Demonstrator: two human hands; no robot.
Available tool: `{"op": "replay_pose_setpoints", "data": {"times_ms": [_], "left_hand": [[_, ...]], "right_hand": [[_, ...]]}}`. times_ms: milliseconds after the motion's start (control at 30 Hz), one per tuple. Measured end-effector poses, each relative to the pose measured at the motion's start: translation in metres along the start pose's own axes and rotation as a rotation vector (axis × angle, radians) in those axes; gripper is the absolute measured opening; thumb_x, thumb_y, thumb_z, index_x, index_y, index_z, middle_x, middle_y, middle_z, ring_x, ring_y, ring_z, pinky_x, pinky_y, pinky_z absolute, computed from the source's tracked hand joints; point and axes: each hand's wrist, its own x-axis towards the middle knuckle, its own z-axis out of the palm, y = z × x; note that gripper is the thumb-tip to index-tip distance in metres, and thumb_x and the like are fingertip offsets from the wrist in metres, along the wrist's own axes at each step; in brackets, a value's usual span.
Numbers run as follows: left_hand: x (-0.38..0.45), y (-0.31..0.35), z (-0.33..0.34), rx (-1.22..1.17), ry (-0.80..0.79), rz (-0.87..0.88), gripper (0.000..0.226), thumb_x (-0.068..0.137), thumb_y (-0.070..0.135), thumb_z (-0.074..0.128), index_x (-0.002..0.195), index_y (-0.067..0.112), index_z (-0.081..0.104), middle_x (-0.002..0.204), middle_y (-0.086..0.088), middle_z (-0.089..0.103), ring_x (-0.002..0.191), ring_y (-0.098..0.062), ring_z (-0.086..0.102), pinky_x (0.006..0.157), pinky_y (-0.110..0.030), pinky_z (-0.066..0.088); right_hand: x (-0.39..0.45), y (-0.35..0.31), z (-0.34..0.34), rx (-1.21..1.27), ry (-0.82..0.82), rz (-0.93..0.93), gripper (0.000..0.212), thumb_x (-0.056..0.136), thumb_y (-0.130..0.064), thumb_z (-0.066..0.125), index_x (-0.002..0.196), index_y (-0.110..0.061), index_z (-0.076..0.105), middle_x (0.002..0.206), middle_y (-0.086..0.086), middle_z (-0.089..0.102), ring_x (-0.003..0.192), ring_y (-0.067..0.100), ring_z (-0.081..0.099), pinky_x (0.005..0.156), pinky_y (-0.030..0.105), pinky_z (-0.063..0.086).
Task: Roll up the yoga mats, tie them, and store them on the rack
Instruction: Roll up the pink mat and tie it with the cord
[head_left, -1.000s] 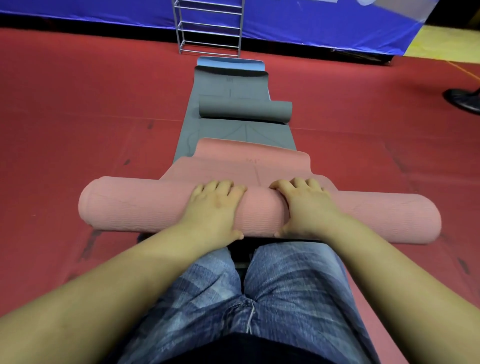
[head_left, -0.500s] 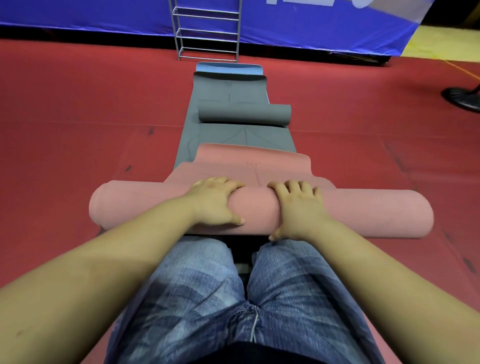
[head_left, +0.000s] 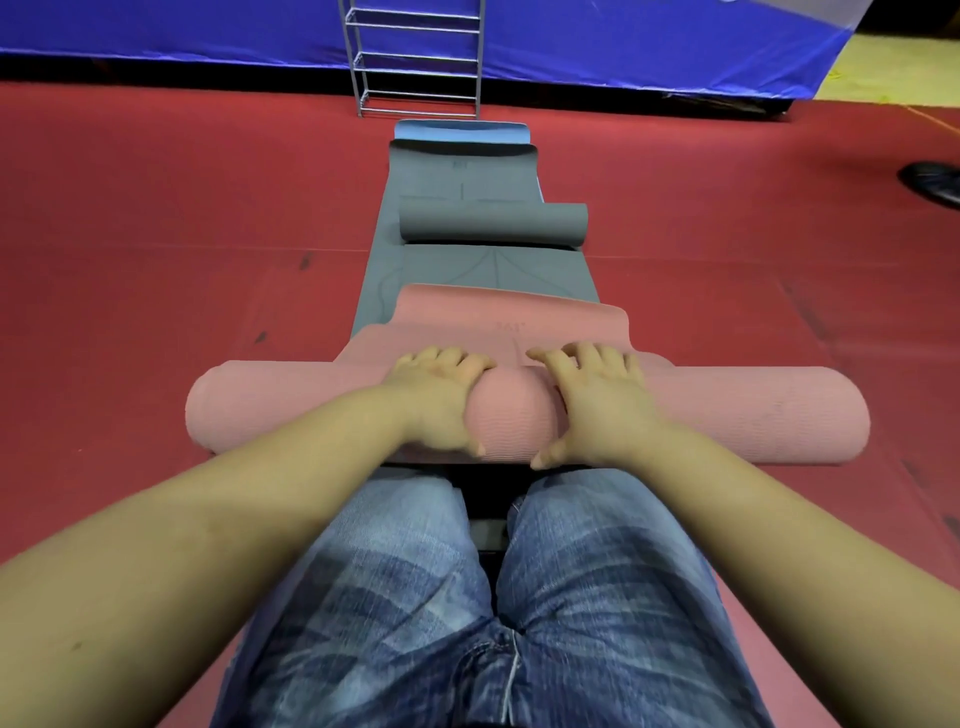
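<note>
A pink yoga mat (head_left: 753, 415), mostly rolled into a thick roll, lies across the floor in front of my knees. My left hand (head_left: 436, 395) and my right hand (head_left: 597, 400) grip the roll's middle side by side, fingers draped over its top and thumbs on its near side. A short flat end of the pink mat (head_left: 509, 317) stretches ahead onto a flat grey mat (head_left: 493, 270). A rolled grey mat (head_left: 493, 221) lies across that one. Beyond it a blue mat (head_left: 462, 130) shows its far edge. The metal rack (head_left: 415, 57) stands behind.
Red floor (head_left: 156, 234) spreads to both sides of the mats. A blue banner (head_left: 649, 41) runs along the back behind the rack. A dark shoe (head_left: 935, 182) sits at the far right edge. My jeans-clad legs (head_left: 493, 623) kneel just behind the pink roll.
The pink roll has moved forward over its flat end, and both hands have moved with it, fingers reaching further over the top. Less flat pink mat shows ahead.
</note>
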Motion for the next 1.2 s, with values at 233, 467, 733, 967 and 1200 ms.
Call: {"op": "replay_pose_setpoints", "data": {"times_ms": [233, 467, 733, 967, 1200], "left_hand": [[0.021, -0.004, -0.004, 0.085, -0.099, -0.042, 0.112, 0.069, 0.060, 0.072, 0.151, 0.026, 0.004, 0.155, -0.003, 0.021, 0.140, -0.026, 0.022, 0.115, -0.039, 0.015], [0.016, 0.007, 0.019, 0.201, 0.091, -0.070, 0.111, 0.066, 0.063, 0.071, 0.146, 0.014, 0.013, 0.144, -0.009, 0.030, 0.130, -0.028, 0.032, 0.110, -0.039, 0.025], [0.039, 0.000, 0.017, 0.114, 0.085, -0.071, 0.109, 0.065, 0.067, 0.070, 0.146, 0.017, 0.018, 0.145, -0.007, 0.034, 0.131, -0.027, 0.034, 0.109, -0.039, 0.025], [0.042, 0.000, 0.020, 0.063, 0.154, -0.074, 0.120, 0.068, 0.067, 0.066, 0.151, 0.018, -0.005, 0.157, -0.007, 0.009, 0.143, -0.026, 0.013, 0.116, -0.048, 0.006], [0.047, 0.004, 0.043, 0.071, 0.261, -0.062, 0.110, 0.070, 0.062, 0.066, 0.150, 0.018, 0.005, 0.154, -0.003, 0.013, 0.139, -0.024, 0.015, 0.114, -0.045, 0.006]], "right_hand": [[0.020, -0.001, 0.013, -0.055, -0.032, 0.014, 0.114, 0.057, -0.054, 0.082, 0.147, -0.030, 0.015, 0.141, 0.005, 0.033, 0.130, 0.028, 0.031, 0.111, 0.052, 0.022], [0.047, 0.009, -0.001, 0.037, -0.198, -0.014, 0.115, 0.057, -0.052, 0.083, 0.148, -0.035, 0.016, 0.144, 0.004, 0.034, 0.134, 0.028, 0.028, 0.114, 0.049, 0.019], [0.042, 0.015, 0.015, -0.082, -0.050, -0.034, 0.120, 0.056, -0.064, 0.077, 0.150, -0.034, 0.007, 0.148, 0.007, 0.025, 0.136, 0.028, 0.024, 0.114, 0.050, 0.015], [0.062, 0.019, 0.011, -0.048, -0.126, -0.029, 0.117, 0.058, -0.057, 0.080, 0.149, -0.034, 0.010, 0.144, 0.005, 0.033, 0.132, 0.029, 0.029, 0.113, 0.050, 0.019], [0.078, 0.025, 0.001, -0.026, -0.244, -0.044, 0.123, 0.058, -0.060, 0.080, 0.151, -0.033, 0.005, 0.148, 0.008, 0.030, 0.136, 0.030, 0.026, 0.115, 0.050, 0.015]]}}
